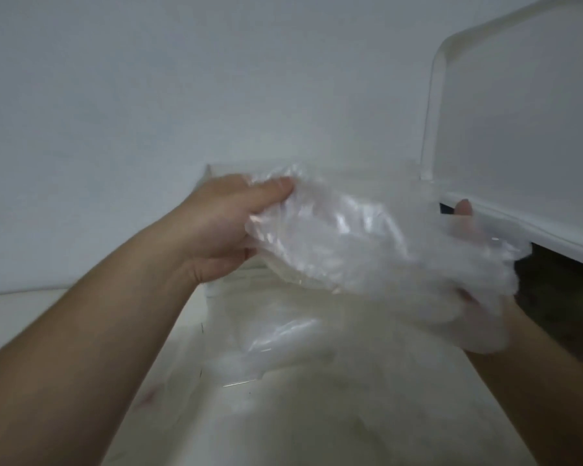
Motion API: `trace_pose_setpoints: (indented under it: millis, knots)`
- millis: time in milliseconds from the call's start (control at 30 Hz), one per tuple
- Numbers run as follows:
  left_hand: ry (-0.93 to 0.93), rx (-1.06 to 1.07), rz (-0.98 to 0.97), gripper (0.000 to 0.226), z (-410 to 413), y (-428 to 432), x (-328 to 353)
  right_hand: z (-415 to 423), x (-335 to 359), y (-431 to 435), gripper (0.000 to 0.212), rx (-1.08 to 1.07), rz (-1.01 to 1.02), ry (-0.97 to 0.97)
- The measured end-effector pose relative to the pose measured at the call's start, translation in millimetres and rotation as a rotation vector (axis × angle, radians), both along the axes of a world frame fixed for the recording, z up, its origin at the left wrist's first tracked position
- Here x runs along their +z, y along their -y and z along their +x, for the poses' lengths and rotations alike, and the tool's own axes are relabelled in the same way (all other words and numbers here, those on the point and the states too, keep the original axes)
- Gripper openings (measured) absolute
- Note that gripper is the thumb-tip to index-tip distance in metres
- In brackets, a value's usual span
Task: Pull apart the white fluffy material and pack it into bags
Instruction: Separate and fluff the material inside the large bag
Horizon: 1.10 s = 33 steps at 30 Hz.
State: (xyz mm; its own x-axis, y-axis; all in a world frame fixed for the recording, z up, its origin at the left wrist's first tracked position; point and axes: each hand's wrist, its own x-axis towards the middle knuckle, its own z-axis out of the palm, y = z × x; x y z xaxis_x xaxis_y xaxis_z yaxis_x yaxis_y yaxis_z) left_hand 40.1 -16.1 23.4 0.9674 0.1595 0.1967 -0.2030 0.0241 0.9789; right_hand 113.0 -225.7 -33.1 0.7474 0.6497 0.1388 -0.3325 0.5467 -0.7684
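Observation:
A clear plastic bag (350, 237) holding white fluffy material is held up in the air between both hands. My left hand (223, 227) grips its left end, thumb on top of the crumpled plastic. My right hand (475, 297) holds the right end from below and behind; it is mostly hidden by the bag and fluff, with one fingertip showing above the bag. More white fluffy material (485, 317) bulges over my right palm. The picture is blurred.
Below the bag lies a stack of flat clear bags (276, 334) on a pale table (350, 415). A white tray-like panel (525, 122) leans at the right, with a dark gap under it. A plain wall stands behind.

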Motion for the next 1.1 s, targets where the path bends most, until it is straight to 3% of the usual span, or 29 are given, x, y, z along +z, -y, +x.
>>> trace_pose_setpoints:
  millis: [67,133,233,400,500,600,700,833,900,1000,1067,1100]
  knots:
    - [-0.11,0.157,0.047,0.014,4.1,-15.5,-24.4,10.3,-6.3,6.0,0.058,-0.134,-0.073,-0.094]
    - [-0.179,0.282,0.109,0.018,7.3,-30.5,-50.3,23.0,-10.7,0.6,0.028,-0.09,-0.127,-0.118]
    - [-0.252,0.35,0.187,0.03,5.4,-42.7,-80.0,43.9,-16.8,-10.6,0.039,-0.216,-0.326,-0.097]
    - [-0.224,0.279,0.163,0.029,2.3,-47.5,-107.2,62.8,-22.0,-25.2,0.026,-0.424,-0.521,-0.05]
    - [-0.109,0.187,0.192,0.033,-1.1,-46.9,-105.8,63.7,-29.2,-19.7,0.036,-0.452,-0.471,-0.129]
    - [-0.011,0.111,0.216,0.031,-4.0,-44.5,-94.6,55.1,-36.1,-9.7,0.07,-0.263,-0.406,-0.12]
    - [0.032,0.057,0.235,0.031,-9.3,-40.5,-79.2,49.3,-40.3,-5.8,0.087,-0.132,-0.311,0.107]
    - [0.021,0.122,0.229,0.032,-6.1,-44.7,-79.6,49.3,-17.6,-12.7,0.063,-0.35,-0.305,0.255]
    - [-0.044,0.242,0.239,0.033,4.9,-52.2,-93.3,50.3,-7.5,-20.7,0.056,-0.507,-0.461,0.318]
    - [-0.202,0.402,0.406,0.039,15.1,-57.2,-116.5,43.8,-8.6,-33.8,0.054,-0.929,-0.949,0.539]
    - [-0.263,0.471,0.515,0.04,17.6,-55.7,-125.6,18.9,-11.2,-47.2,0.04,-1.048,-1.029,0.93]
    - [-0.28,0.497,0.554,0.041,17.6,-53.4,-126.7,6.5,-14.1,-56.1,0.031,-0.962,-1.028,1.138]
